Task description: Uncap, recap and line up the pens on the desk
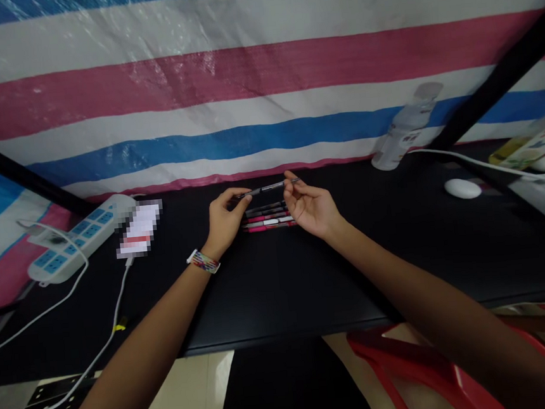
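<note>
A dark, partly clear pen (269, 187) is held level between my two hands, over the black table. My left hand (226, 216) pinches its left end between thumb and fingers. At the other end, the fingers of my right hand (313, 206) close on the tip, palm turned partly up. Just below lies a row of several pens (268, 220), side by side, some pink, one white and some dark. My hands hide parts of their ends.
On the left are a white power strip (78, 239) with blue sockets and a phone (141, 227) on a cable. A clear bottle (404, 130), a white mouse (462, 188) and a yellowish bottle (525, 144) stand or lie right. Below is a red chair (410, 361). Striped sheeting (242, 73) hangs behind.
</note>
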Action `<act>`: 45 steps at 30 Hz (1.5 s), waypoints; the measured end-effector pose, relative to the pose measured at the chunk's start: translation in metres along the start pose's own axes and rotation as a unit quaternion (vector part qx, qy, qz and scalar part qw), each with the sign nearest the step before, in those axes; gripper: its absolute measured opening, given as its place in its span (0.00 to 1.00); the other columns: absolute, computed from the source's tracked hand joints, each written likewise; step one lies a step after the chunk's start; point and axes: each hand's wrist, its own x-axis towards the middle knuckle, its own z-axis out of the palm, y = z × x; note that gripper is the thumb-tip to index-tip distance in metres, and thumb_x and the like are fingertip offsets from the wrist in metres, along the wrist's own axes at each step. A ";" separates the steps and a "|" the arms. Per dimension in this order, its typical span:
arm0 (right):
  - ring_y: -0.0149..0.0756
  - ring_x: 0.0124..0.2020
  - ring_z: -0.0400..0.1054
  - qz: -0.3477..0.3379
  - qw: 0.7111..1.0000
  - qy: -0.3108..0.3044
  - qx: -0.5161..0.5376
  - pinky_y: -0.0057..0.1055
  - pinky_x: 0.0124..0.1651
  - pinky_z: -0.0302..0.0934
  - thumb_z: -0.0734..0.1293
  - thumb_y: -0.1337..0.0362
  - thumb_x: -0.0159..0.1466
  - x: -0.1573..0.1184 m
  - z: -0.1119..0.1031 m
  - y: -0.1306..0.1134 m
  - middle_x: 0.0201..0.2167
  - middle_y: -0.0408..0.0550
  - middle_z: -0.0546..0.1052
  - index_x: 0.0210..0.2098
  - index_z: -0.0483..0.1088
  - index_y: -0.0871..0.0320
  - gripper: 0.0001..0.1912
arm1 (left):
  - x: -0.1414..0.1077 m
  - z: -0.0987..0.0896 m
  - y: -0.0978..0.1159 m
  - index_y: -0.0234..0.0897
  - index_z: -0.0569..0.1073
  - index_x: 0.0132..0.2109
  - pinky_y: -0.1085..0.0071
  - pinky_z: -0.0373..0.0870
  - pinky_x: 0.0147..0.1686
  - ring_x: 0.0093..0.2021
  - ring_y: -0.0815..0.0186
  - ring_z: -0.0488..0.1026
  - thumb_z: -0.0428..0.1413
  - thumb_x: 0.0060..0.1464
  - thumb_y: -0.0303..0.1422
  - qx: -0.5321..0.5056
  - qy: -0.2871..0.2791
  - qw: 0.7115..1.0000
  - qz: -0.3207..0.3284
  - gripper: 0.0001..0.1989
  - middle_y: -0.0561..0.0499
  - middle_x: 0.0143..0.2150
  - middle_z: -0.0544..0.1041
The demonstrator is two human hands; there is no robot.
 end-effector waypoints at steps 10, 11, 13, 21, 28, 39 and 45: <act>0.44 0.53 0.81 -0.007 1.000 0.006 0.024 0.40 0.58 0.79 0.71 0.65 0.62 0.001 -0.004 0.000 0.41 0.50 0.86 0.46 0.80 0.55 0.13 | -0.002 0.001 0.000 0.42 0.85 0.46 0.60 0.77 0.47 0.41 0.59 0.81 0.67 0.63 0.39 0.010 -0.008 1.000 -0.002 0.09 0.48 0.44 0.87; 0.43 0.53 0.82 -0.005 0.999 0.008 0.036 0.40 0.59 0.78 0.71 0.66 0.62 0.001 -0.004 0.000 0.41 0.50 0.86 0.46 0.80 0.55 0.13 | -0.002 0.001 0.000 0.42 0.85 0.46 0.60 0.77 0.47 0.42 0.59 0.81 0.67 0.63 0.39 0.012 -0.007 1.000 -0.002 0.09 0.48 0.44 0.87; 0.43 0.54 0.81 0.000 0.998 0.001 0.056 0.40 0.60 0.78 0.70 0.66 0.63 0.000 -0.005 0.000 0.43 0.51 0.86 0.47 0.81 0.56 0.13 | -0.002 0.001 0.000 0.42 0.85 0.46 0.60 0.78 0.47 0.42 0.58 0.81 0.67 0.63 0.39 0.011 -0.004 1.000 0.000 0.08 0.47 0.44 0.87; 0.36 0.48 0.84 0.042 0.992 0.004 0.121 0.30 0.54 0.81 0.68 0.71 0.68 0.002 -0.002 0.000 0.40 0.48 0.87 0.49 0.79 0.57 0.12 | 0.000 0.000 0.000 0.41 0.85 0.46 0.62 0.78 0.47 0.42 0.59 0.82 0.67 0.62 0.39 0.006 -0.003 1.000 -0.003 0.09 0.48 0.44 0.87; 0.35 0.50 0.84 0.053 0.982 -0.010 0.183 0.28 0.58 0.79 0.68 0.71 0.70 -0.003 0.004 -0.003 0.41 0.46 0.87 0.57 0.78 0.57 0.17 | -0.001 0.000 0.000 0.41 0.85 0.46 0.61 0.77 0.47 0.42 0.59 0.82 0.67 0.62 0.37 0.003 -0.001 1.000 0.003 0.08 0.48 0.43 0.87; 0.39 0.58 0.81 0.037 0.990 -0.008 0.134 0.32 0.65 0.76 0.68 0.71 0.68 -0.004 0.005 -0.002 0.45 0.50 0.87 0.51 0.79 0.58 0.14 | 0.000 0.000 0.000 0.40 0.85 0.46 0.61 0.78 0.47 0.42 0.59 0.83 0.67 0.61 0.37 -0.009 0.003 1.000 -0.007 0.08 0.48 0.43 0.87; 0.35 0.50 0.83 0.052 0.989 0.015 0.139 0.29 0.59 0.79 0.68 0.68 0.70 -0.001 0.003 -0.002 0.39 0.48 0.86 0.48 0.79 0.57 0.09 | 0.001 -0.001 -0.001 0.40 0.85 0.46 0.60 0.79 0.49 0.43 0.58 0.83 0.67 0.62 0.37 -0.003 -0.001 1.000 -0.008 0.08 0.48 0.43 0.88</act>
